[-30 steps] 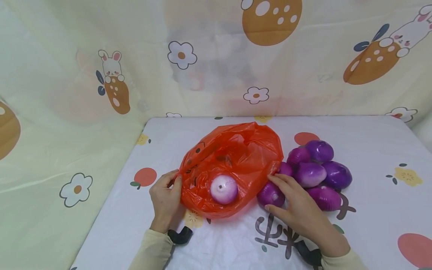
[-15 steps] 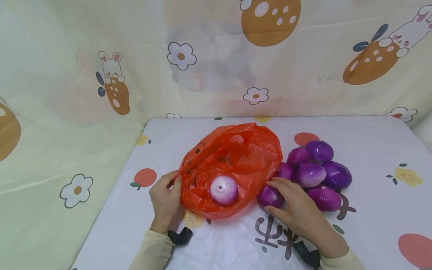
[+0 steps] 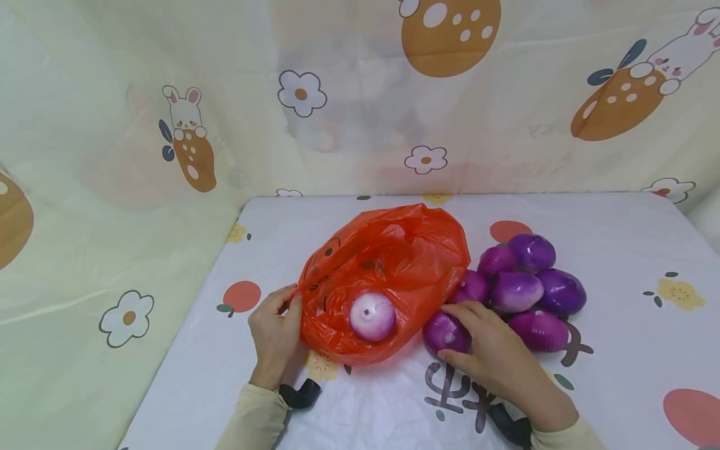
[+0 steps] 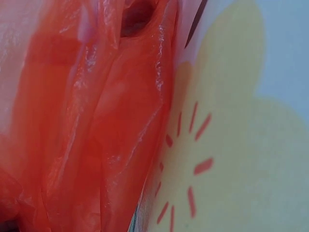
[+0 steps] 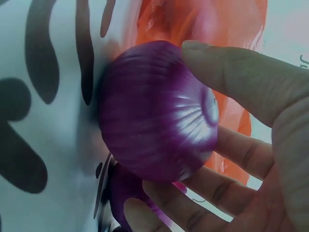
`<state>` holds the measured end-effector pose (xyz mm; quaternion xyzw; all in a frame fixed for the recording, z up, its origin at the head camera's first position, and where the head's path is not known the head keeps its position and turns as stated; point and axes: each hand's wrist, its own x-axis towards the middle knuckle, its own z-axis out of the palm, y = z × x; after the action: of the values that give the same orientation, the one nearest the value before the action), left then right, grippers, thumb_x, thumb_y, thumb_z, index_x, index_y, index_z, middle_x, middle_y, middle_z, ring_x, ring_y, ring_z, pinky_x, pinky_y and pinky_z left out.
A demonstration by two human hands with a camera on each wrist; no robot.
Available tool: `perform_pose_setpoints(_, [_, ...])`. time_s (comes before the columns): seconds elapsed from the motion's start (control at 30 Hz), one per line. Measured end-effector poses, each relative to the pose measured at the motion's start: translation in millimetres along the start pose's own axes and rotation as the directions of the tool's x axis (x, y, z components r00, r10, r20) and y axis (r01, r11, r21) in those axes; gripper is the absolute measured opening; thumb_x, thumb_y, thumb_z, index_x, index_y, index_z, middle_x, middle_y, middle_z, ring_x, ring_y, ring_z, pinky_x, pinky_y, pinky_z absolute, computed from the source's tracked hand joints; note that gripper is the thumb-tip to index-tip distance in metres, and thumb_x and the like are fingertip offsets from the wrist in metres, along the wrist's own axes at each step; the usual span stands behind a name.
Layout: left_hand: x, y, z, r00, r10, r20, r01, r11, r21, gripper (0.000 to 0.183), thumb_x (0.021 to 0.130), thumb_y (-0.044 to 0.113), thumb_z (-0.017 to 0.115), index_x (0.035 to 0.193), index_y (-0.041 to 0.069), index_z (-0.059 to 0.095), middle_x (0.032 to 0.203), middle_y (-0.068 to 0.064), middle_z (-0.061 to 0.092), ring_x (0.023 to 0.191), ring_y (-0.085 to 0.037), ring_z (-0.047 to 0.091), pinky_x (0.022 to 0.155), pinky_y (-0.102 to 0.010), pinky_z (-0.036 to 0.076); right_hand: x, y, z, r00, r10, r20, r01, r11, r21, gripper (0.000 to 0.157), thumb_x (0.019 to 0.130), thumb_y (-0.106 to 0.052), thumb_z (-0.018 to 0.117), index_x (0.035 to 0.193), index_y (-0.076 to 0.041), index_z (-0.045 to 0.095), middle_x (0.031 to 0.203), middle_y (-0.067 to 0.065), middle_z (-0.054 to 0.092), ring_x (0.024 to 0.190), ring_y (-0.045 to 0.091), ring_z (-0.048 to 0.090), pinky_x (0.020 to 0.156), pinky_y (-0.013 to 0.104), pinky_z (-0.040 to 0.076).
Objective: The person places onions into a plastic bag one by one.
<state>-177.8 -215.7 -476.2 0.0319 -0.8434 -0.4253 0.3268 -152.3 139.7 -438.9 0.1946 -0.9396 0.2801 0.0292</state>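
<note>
An orange-red plastic bag (image 3: 416,269) lies with its mouth spread toward me, and a pale purple-and-white onion (image 3: 372,316) sits in its opening. My left hand (image 3: 275,331) pinches the bag's left edge; the left wrist view has the creased red plastic (image 4: 116,125) close up. Right of the bag, my right hand (image 3: 500,353) holds a purple onion (image 3: 446,333) between thumb and fingers. In the right wrist view the thumb lies on one side of this onion (image 5: 149,116) and the fingers curl along the other.
Several more purple onions (image 3: 517,291) are bunched together behind and right of my right hand. One of them (image 3: 471,287) lies against the bag's right edge. A patterned white cloth (image 3: 624,250) covers the table, with a printed curtain (image 3: 360,125) behind it.
My right hand has shifted slightly left and toward me, and the purple onion in it has moved the same way, away from the pile. The left hand and bag have hardly moved.
</note>
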Motion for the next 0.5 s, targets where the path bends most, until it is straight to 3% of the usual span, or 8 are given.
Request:
perform_pose_setpoints(0.3, [0.1, 0.7, -0.4, 1.000, -0.006, 0.004, 0.006, 1.000, 0.003, 0.016, 0.094, 0.006, 0.073, 0.107, 0.001, 0.081, 0.106, -0.011, 0.079, 0.098, -0.027, 0.077, 0.086, -0.042, 0.063, 2.2, -0.1, 8.4, 0.999, 0.029, 0.041, -0.029, 1.000, 0.010, 0.077, 0.077, -0.025, 0.092, 0.145, -0.009, 0.059, 0.133, 0.014, 0.063, 0.121, 0.038, 0.062, 0.099, 0.063, 0.054])
perform_pose_setpoints(0.37, [-0.1, 0.9, -0.6, 1.000, -0.006, 0.003, 0.006, 1.000, 0.009, 0.016, 0.094, 0.006, 0.073, 0.107, 0.001, 0.082, 0.106, -0.011, 0.079, 0.097, -0.026, 0.077, 0.086, -0.038, 0.062, 2.2, -0.5, 9.6, 0.998, 0.033, 0.045, -0.033, 0.999, 0.010, 0.078, 0.077, -0.025, 0.093, 0.145, -0.008, 0.058, 0.133, 0.015, 0.062, 0.119, 0.038, 0.062, 0.098, 0.063, 0.054])
perform_pose_setpoints(0.5, [-0.1, 0.8, -0.4, 1.000, -0.003, 0.000, 0.003, 1.000, 0.013, 0.016, 0.094, 0.005, 0.073, 0.106, 0.001, 0.082, 0.105, -0.010, 0.079, 0.096, -0.026, 0.077, 0.085, -0.019, 0.058, 1.8, -0.7, 10.4, 0.998, 0.039, 0.044, -0.039, 0.999, 0.007, 0.080, 0.075, -0.025, 0.094, 0.145, -0.007, 0.058, 0.132, 0.015, 0.062, 0.118, 0.038, 0.063, 0.097, 0.062, 0.055])
